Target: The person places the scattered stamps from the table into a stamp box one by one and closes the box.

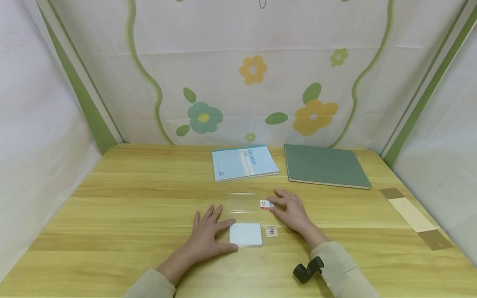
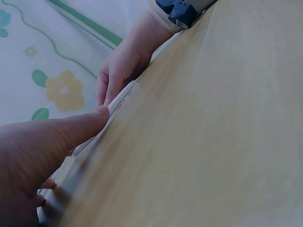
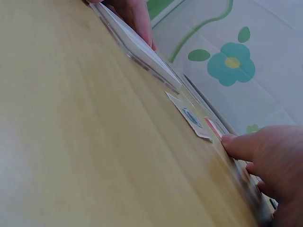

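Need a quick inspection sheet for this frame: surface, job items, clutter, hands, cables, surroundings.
Surface: wooden table, light planks, with tape strips at the right edge.
Job's things: clear open case with white pad in its near half; small red-and-white sticker right of the far half; second small sticker lying apart, right of the near half.
Clutter: light blue notebook and green folder at the far side.
Hands: left hand flat, fingers straight, thumb touching the case; right hand resting with fingertips on the red-and-white sticker.
Cables: nothing seen.
Surroundings: flower-print cloth backdrop, plain white side walls.
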Demonstrator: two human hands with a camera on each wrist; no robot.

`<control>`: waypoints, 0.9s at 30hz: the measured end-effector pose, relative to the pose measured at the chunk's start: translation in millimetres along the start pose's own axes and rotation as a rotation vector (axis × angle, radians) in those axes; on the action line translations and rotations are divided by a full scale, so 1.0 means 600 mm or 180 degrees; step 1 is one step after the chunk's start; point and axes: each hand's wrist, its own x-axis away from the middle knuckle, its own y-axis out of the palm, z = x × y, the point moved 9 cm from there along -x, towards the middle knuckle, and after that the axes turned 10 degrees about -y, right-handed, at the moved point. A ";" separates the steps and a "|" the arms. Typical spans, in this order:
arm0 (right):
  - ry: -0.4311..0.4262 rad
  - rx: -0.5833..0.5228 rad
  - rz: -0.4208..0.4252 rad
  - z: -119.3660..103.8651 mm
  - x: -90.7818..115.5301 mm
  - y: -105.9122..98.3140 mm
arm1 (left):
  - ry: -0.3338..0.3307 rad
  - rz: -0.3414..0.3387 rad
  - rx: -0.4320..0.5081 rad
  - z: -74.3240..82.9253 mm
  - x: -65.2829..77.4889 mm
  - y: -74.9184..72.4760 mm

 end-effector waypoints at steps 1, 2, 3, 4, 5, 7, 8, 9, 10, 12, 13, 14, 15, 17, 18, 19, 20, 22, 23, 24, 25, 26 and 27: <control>0.0019 -0.0019 0.0015 0.001 0.000 -0.001 | 0.0000 -0.0001 -0.0003 0.000 0.000 0.000; 0.0037 -0.0032 0.0024 0.001 0.000 -0.001 | 0.0002 -0.0003 -0.0005 0.001 0.000 0.000; 0.0051 -0.0045 0.0032 0.001 0.000 -0.002 | 0.0005 -0.0003 -0.0003 0.001 0.000 0.000; 0.0061 -0.0054 0.0037 0.002 0.000 -0.002 | 0.0009 -0.0002 -0.0006 0.001 0.000 -0.001; 0.0067 -0.0061 0.0044 0.002 0.000 -0.002 | 0.0012 -0.0002 -0.0011 0.001 0.000 0.000; 0.0076 -0.0085 0.0062 0.001 0.000 -0.002 | 0.0019 -0.0002 -0.0014 0.001 0.000 0.000; 0.0065 -0.0081 0.0069 0.001 -0.001 -0.002 | 0.0022 -0.0001 -0.0019 0.001 0.000 0.001; 0.0052 -0.0074 0.0080 0.001 -0.001 -0.002 | 0.0023 0.0001 -0.0026 0.001 0.000 0.001; 0.0046 -0.0074 0.0090 0.001 -0.001 -0.002 | 0.0025 0.0002 -0.0033 0.000 0.000 0.002; 0.0032 -0.0075 0.0117 0.000 -0.001 -0.003 | 0.0023 0.0003 -0.0033 0.001 0.000 0.002; 0.0014 -0.0063 0.0127 0.000 -0.002 -0.002 | 0.0022 0.0004 -0.0032 0.001 0.000 0.001; -0.0009 -0.0053 0.0144 -0.001 -0.002 -0.003 | 0.0020 0.0005 -0.0032 0.001 0.000 0.001; -0.0024 -0.0045 0.0157 -0.002 -0.003 -0.003 | 0.0021 0.0008 -0.0030 0.001 0.000 0.000; -0.0062 -0.0034 0.0188 -0.005 -0.003 -0.004 | 0.0021 0.0008 -0.0023 0.002 0.001 -0.001; -0.0074 -0.0023 0.0198 -0.006 -0.004 -0.004 | 0.0020 0.0005 -0.0020 0.002 0.001 -0.001; -0.0076 -0.0024 0.0203 -0.007 -0.004 -0.005 | 0.0022 0.0002 -0.0023 0.002 0.001 -0.001; -0.0071 -0.0012 0.0201 -0.008 -0.004 -0.005 | 0.0021 0.0000 -0.0027 0.002 0.001 -0.001; -0.0054 0.0003 0.0185 -0.009 -0.003 -0.004 | 0.0018 -0.0010 -0.0027 0.002 0.001 0.000; -0.0037 0.0002 0.0178 -0.009 -0.003 -0.004 | 0.0016 -0.0016 -0.0028 0.002 0.001 0.000; -0.0033 0.0010 0.0172 -0.010 -0.003 -0.005 | 0.0014 -0.0019 -0.0028 0.002 0.001 0.000; -0.0026 0.0012 0.0169 -0.011 -0.003 -0.005 | 0.0012 -0.0022 -0.0030 0.002 0.001 0.000; -0.0027 0.0018 0.0174 -0.013 -0.003 -0.006 | 0.0013 -0.0023 -0.0032 0.001 0.001 0.000; -0.0028 0.0005 0.0188 -0.014 -0.003 -0.007 | 0.0015 -0.0024 -0.0036 0.001 0.001 0.001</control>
